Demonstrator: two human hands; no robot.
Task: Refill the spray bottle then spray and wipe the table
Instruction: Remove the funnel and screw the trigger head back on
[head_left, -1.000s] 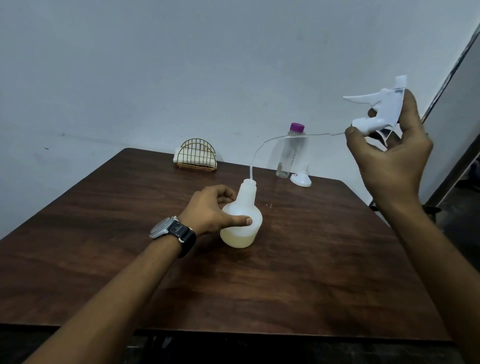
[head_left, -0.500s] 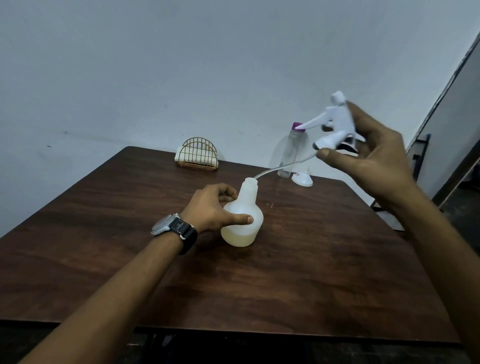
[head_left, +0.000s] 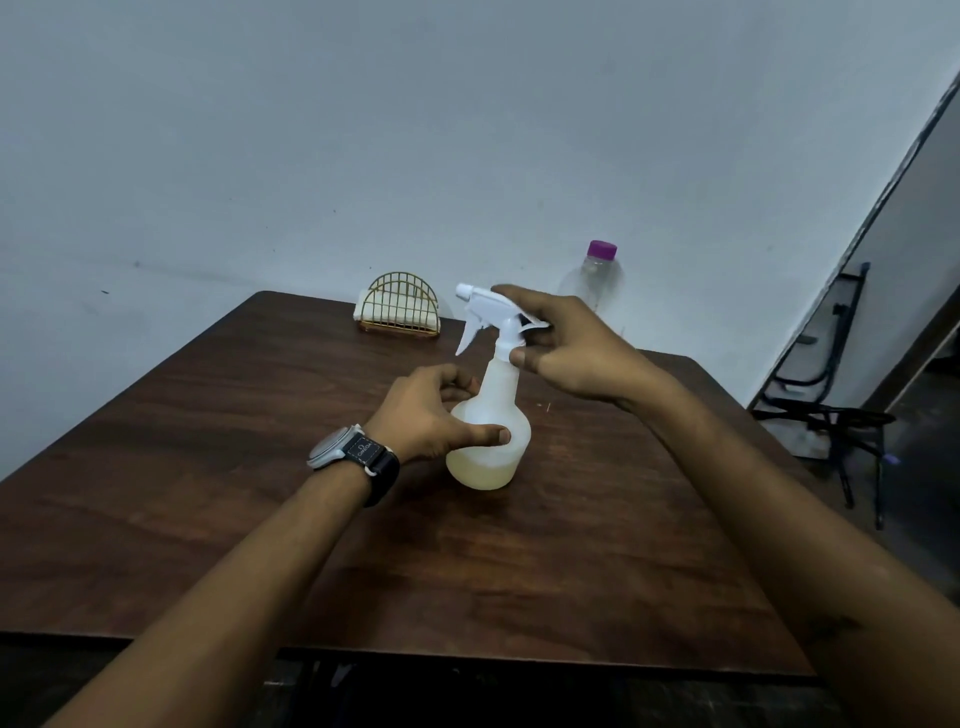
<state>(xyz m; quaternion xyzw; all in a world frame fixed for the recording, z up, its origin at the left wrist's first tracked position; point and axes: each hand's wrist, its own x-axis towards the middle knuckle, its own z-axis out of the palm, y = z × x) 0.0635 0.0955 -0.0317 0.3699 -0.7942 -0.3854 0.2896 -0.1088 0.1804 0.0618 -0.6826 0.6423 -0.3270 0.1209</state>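
A translucent white spray bottle (head_left: 493, 415) stands upright on the dark wooden table (head_left: 260, 467), with a shallow layer of pale yellow liquid at its bottom. My left hand (head_left: 431, 410) grips its round body from the left, thumb across the front. The white trigger spray head (head_left: 483, 312) sits on the bottle's neck, nozzle pointing left. My right hand (head_left: 571, 348) holds the spray head from the right, fingers at its collar and top.
A gold wire napkin holder (head_left: 400, 309) with white napkins stands at the table's far edge. A clear plastic bottle (head_left: 597, 280) with a purple cap stands behind my right hand. A black metal chair frame (head_left: 826, 410) stands beyond the table's right side.
My right hand brought the spray head down from high on the right and its tube went into the bottle. The head now sits on the neck. My left hand kept hold of the bottle.
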